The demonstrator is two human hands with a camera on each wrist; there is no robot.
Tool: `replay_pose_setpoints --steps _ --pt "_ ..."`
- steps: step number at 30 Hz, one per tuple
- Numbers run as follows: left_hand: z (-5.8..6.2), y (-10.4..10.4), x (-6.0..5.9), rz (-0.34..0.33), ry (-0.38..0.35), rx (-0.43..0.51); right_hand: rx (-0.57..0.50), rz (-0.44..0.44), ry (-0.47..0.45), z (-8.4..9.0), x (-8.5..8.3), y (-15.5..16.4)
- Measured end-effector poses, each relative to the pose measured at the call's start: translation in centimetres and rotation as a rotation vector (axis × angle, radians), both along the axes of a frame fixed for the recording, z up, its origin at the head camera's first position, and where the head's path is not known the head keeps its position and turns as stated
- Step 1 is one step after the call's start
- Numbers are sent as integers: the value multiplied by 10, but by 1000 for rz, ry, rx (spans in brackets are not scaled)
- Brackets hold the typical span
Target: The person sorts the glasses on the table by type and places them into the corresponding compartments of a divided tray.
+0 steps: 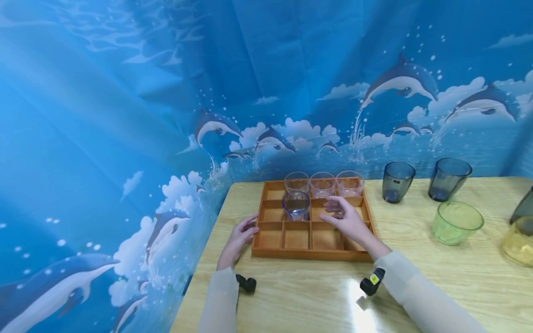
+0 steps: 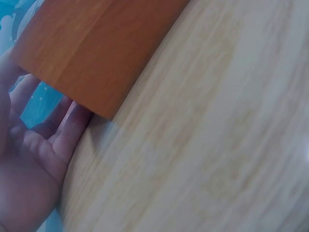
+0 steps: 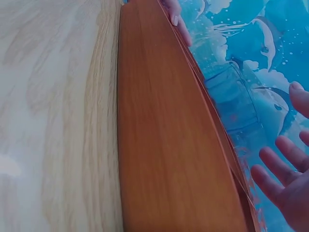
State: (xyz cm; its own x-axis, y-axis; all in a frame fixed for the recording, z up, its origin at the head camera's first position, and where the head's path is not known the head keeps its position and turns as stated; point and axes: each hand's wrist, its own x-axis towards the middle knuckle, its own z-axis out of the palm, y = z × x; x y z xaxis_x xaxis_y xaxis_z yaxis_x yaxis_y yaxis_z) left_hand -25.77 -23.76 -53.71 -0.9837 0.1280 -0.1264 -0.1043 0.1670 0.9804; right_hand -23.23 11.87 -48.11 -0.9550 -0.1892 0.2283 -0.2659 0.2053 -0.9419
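Observation:
A wooden compartment tray (image 1: 287, 254) lies on the table. My left hand (image 1: 240, 238) rests its fingers against the tray's left side; in the left wrist view the fingers (image 2: 72, 125) touch the tray's edge. Over the tray's right half, my right hand (image 1: 346, 221) hovers with parted fingers and nothing in them. Just left of it stands a blue-tinted glass (image 1: 296, 206) in a middle-row compartment. Along the back row are a clear glass (image 1: 297, 181) and two pinkish glasses, one in the middle (image 1: 322, 186) and one at right (image 1: 350, 185).
Right of the tray stand two dark blue glasses (image 1: 398, 182) (image 1: 449, 180), a green glass bowl (image 1: 457, 223) and a yellow glass (image 1: 520, 241). Another dark glass (image 1: 525, 203) is cut off by the right edge. A dolphin-print curtain (image 1: 270, 83) hangs behind the table.

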Motion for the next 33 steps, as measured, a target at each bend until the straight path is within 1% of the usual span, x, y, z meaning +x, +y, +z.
replay_pose_setpoints --steps 3,5,10,13,17,21,23,25,26,29,31,33 --pt "0 0 0 -3 11 -10 -3 2 36 -1 5 7" --pt "-1 0 0 -6 12 2 -16 -5 61 -3 8 13" --pt "-1 0 0 -20 6 22 -64 -42 97 -5 17 27" --pt "10 1 5 -46 14 11 -79 -83 104 -6 23 34" --pt "24 4 12 -60 7 7 -75 -147 130 -8 31 44" --pt "25 4 13 -61 -3 12 -79 -173 160 -10 38 54" --pt "25 3 12 -66 -1 12 -75 -173 177 -16 38 61" --pt "23 2 12 -67 3 14 -58 -196 182 -23 37 68" --pt "21 1 10 -65 1 18 -51 -200 188 -28 36 72" --pt "11 -1 6 -47 2 24 -16 -226 193 -36 36 82" --pt "5 -1 3 -36 4 21 -20 -232 204 -35 40 87" --pt "1 -1 1 -27 5 10 -29 -251 203 -30 48 90"
